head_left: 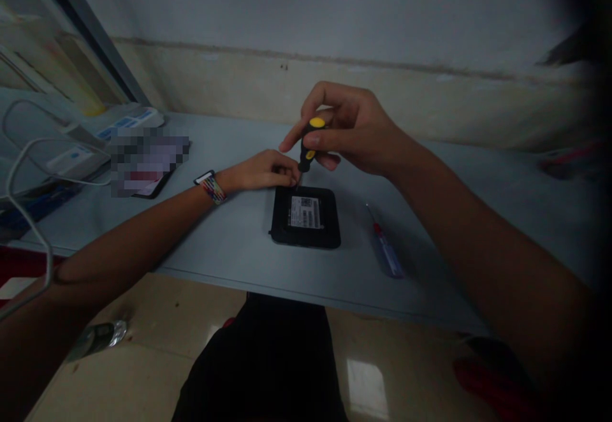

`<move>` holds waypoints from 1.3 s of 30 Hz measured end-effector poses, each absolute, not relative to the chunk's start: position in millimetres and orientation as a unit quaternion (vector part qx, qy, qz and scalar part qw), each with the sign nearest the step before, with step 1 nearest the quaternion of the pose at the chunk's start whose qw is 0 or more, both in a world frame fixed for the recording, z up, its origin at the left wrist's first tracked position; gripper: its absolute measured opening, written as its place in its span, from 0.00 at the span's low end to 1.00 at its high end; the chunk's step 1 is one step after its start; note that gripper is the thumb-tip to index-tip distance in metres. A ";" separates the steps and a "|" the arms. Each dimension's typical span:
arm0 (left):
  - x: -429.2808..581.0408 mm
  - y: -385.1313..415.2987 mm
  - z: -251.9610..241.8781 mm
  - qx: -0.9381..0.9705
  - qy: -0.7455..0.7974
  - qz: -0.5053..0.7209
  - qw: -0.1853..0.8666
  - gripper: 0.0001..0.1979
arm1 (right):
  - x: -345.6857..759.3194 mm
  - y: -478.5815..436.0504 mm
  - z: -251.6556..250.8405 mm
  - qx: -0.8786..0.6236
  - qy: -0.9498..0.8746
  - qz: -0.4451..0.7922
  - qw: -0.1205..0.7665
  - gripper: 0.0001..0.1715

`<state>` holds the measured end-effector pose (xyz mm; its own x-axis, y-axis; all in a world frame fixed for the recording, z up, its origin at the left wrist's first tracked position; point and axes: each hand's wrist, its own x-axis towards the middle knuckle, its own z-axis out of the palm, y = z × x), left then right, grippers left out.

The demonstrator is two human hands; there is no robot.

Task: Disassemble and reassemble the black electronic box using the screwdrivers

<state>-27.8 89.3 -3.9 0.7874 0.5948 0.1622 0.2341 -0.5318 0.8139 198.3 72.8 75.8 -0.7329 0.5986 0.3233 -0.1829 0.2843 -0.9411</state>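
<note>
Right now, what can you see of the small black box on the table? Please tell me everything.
The black box is flat and square with rounded corners, apparently plastic. It lies flat on the pale table, near the front edge. A white label with printed codes faces up. The left hand rests its fingertips at the far edge, where the tip of a yellow-and-black screwdriver, gripped by the right hand, meets it.

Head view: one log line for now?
right hand: holds yellow-black screwdriver upright | tip: black box far edge | left hand: fingers by tip | red-blue screwdriver: right of box
</note>
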 end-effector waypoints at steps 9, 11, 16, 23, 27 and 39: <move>-27.5 85.8 -0.8 0.842 0.249 0.212 0.429 0.11 | 199.8 82.2 71.0 -0.098 -0.728 0.576 0.359 0.19; -27.2 85.0 0.6 0.842 0.246 0.211 0.431 0.10 | 199.4 80.8 72.3 -0.100 -0.722 0.579 0.365 0.17; -26.4 85.9 0.6 0.847 0.242 0.207 0.425 0.11 | 199.5 79.1 75.6 -0.105 -0.718 0.579 0.373 0.13; -26.9 88.3 -1.6 0.852 0.241 0.201 0.420 0.13 | 200.5 82.0 75.7 -0.094 -0.719 0.580 0.372 0.16; -26.7 88.1 -1.0 0.852 0.243 0.201 0.419 0.13 | 200.8 80.0 78.0 -0.100 -0.716 0.580 0.376 0.14; -26.1 88.3 -1.2 0.849 0.247 0.202 0.422 0.12 | 200.3 75.5 83.5 -0.136 -0.708 0.573 0.388 0.12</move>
